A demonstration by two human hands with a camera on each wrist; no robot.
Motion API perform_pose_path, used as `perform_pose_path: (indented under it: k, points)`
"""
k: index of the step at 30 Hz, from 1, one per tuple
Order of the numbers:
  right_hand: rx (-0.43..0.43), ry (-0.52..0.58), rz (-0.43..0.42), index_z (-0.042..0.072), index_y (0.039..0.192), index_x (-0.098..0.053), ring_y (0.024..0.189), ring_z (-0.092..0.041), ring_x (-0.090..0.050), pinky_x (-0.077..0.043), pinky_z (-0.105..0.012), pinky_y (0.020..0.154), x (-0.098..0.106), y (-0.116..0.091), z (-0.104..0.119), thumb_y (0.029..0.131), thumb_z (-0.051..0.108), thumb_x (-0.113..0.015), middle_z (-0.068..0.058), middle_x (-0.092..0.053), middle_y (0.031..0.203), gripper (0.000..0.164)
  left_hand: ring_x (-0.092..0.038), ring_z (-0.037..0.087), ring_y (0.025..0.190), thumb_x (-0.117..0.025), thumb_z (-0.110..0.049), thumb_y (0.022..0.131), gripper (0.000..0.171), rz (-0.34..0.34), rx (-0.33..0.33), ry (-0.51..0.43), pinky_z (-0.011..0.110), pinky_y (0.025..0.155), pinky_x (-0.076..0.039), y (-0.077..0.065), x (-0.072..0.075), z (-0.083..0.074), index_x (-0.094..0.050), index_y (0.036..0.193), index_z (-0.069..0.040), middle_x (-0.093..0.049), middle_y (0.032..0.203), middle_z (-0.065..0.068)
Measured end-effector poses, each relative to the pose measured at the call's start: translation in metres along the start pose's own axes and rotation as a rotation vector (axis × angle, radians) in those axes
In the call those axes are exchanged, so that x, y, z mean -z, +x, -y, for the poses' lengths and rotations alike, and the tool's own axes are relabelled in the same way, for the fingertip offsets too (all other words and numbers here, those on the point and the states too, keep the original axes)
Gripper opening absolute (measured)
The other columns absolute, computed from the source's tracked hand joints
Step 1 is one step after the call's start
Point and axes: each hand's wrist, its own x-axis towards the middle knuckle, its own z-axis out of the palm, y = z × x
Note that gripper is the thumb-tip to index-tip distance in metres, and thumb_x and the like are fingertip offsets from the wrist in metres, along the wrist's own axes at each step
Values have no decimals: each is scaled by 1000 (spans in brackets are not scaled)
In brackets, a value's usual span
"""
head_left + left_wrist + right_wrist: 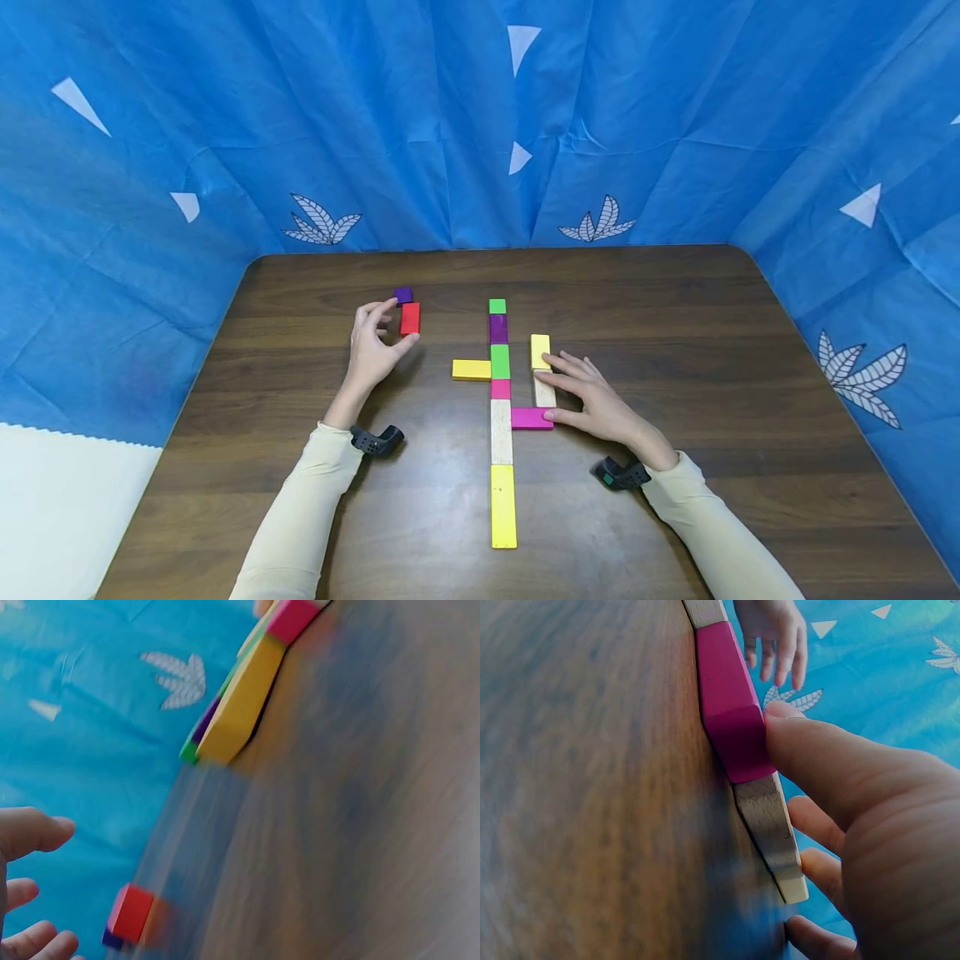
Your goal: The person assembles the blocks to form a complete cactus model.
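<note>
My left hand [372, 348] hovers beside a red block [410, 318], thumb and fingers spread apart around its near side. A small purple block [403, 295] lies just beyond the red one; in the left wrist view a gap separates the fingers from the red block [132, 913]. My right hand [596, 402] lies over the right branch, with its thumb touching the magenta block [531, 418]. Its extended fingers rest at the bare wood block [544, 389] and the pale yellow block [540, 351]. The right wrist view shows the thumb against the magenta block [735, 712].
A column of blocks runs down the middle: green [499, 362], purple [498, 329], pink [500, 389], bare wood [501, 432] and long yellow [504, 507]. Another yellow block [471, 370] juts left from it. Blue curtain [465, 125] surrounds the brown table [675, 317].
</note>
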Motion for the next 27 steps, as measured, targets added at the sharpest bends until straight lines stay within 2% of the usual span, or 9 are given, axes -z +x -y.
perform_pose_path:
  k: [4, 10, 16, 27]
  points:
    - [-7, -3, 13, 19, 141, -55, 147, -36, -25, -12, -66, 116, -1, 1, -1, 85, 34, -75, -8, -39, 155, 62, -54, 37, 109, -81, -12, 78, 64, 70, 57, -13, 52, 91, -49, 9, 7, 10, -54, 135, 0, -47, 128, 23]
    - [-5, 1, 11, 19, 141, -55, 147, -36, -25, -12, -66, 116, -1, 1, 1, 84, 34, -76, -7, -39, 155, 62, -56, 35, 106, -83, -12, 75, 69, 166, 119, 24, 48, 92, -50, 18, 9, 18, -54, 136, 0, -49, 129, 20]
    - [-7, 0, 7, 19, 140, -56, 146, -37, -26, -13, -67, 116, -1, 0, 2, 84, 34, -76, -8, -40, 155, 62, -57, 34, 107, -84, -13, 74, 71, 218, 144, 39, 45, 90, -49, 24, 9, 21, -52, 137, 1, -49, 133, 20]
    - [-20, -5, 10, 18, 140, -55, 146, -37, -26, -12, -66, 116, 1, 0, 3, 84, 34, -76, -9, -40, 155, 62, -54, 30, 105, -84, -14, 75, 76, 292, 180, 41, 31, 83, -44, 32, 5, 23, -49, 140, 2, -49, 127, 19]
